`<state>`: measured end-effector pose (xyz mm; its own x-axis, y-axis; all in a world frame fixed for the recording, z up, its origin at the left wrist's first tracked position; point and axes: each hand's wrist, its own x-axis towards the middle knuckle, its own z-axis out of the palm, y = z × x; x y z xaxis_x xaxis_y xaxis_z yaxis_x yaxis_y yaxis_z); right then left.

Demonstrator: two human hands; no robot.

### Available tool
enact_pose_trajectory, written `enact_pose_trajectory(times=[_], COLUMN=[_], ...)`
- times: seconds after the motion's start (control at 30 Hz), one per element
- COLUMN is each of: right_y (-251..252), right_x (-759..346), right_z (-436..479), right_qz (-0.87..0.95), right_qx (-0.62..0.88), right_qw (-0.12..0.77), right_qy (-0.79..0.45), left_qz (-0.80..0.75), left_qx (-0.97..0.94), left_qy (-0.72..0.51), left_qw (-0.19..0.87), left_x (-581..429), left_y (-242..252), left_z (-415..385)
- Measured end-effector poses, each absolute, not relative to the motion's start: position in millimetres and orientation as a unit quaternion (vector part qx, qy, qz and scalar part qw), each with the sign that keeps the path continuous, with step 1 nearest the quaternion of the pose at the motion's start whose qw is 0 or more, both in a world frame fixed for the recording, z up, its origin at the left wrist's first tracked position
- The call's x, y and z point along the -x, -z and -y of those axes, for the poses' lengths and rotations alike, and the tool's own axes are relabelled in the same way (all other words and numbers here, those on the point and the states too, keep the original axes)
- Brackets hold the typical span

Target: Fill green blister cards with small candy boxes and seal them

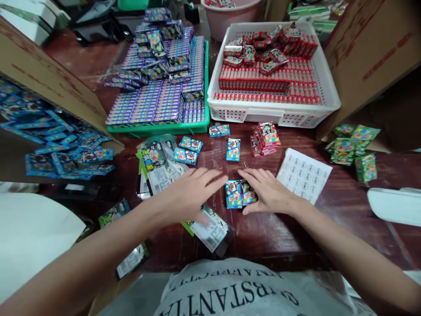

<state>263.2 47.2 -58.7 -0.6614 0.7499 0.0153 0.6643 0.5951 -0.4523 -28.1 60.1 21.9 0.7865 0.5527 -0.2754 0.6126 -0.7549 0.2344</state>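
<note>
A small blue box [233, 194] and a small purple box [248, 193] lie side by side on the dark red table. My right hand [271, 192] curves around the purple box, thumb and fingers spread at its near and far edges; whether it presses on the box I cannot tell. To the left of the pair my left hand [192, 193] hovers, open, fingers stretched out and holding nothing. Beneath it lie printed plastic packets [212, 230]. Farther off are another blue box [233, 149], a blue box lying crosswise [219, 130] and a cluster of red boxes [268, 138].
A green tray [158, 128] of purple boxes and a white basket [246, 115] of red ones stand at the back. Cardboard cartons flank them, the left one [62, 79] holding blue boxes. A sticker sheet [304, 175] and green boxes [365, 166] lie right.
</note>
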Motion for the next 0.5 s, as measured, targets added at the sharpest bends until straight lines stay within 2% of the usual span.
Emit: enact_pose_trajectory(times=[0.17, 0.33, 0.4, 0.5], right_y=[62.0, 45.1, 36.3, 31.1], right_x=[-256.9, -269.2, -276.1, -275.5], right_z=[-41.2, -14.6, -10.1, -22.1], right_qz=[0.896, 0.844, 0.840, 0.877], right_qx=[0.360, 0.440, 0.455, 0.420], right_qw=[0.130, 0.223, 0.207, 0.120], right_qy=[-0.225, -0.209, -0.210, -0.200], left_qz=[-0.245, -0.374, -0.393, -0.379], left_qx=[-0.943, -0.902, -0.892, -0.890], left_qy=[0.142, 0.094, 0.088, 0.096], left_qw=[0.177, 0.194, 0.204, 0.233], left_x=[64.8, 65.4, 65.8, 66.0], left_y=[-16.7, -16.2, -15.6, -8.3], left_z=[-11.6, -4.3, -3.1, 2.9])
